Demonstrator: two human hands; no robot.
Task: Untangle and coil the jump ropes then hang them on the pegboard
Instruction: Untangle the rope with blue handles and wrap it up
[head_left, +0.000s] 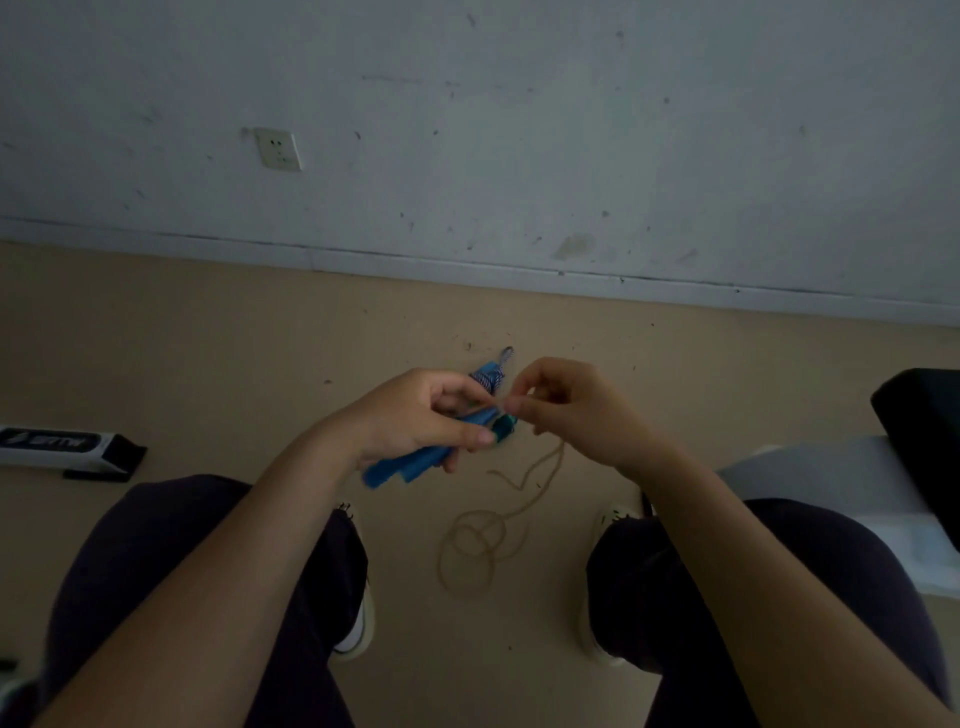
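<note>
Two hands meeting at frame centre, above the floor between the knees. Left hand, curled round a bundle of blue jump-rope handles, thumb laid across the top, handle ends poking out toward 7 o'clock below the palm. Blue-and-white striped rope bunched above the same grip, one small loop sticking up toward 12 o'clock. Right hand, just at 3 o'clock of the left, fingertips almost touching it, thumb and forefinger pinching the upper end of a thin tan cord. Cord dropping from that pinch toward 6 o'clock, wavering, then lying in loose overlapping loops on the beige floor between the two shoes. Whether the tan cord joins the blue bundle: cannot tell.

Farther out, dark-trousered legs at 7 and 5 o'clock, pale shoes peeking out below the knees. At 9 o'clock, a long black-and-white box flat on the floor. At 3 o'clock, a black object over something white, cut off by the frame edge. At 12 o'clock, a scuffed grey-white wall with a baseboard, and toward 11 o'clock a white wall socket.
</note>
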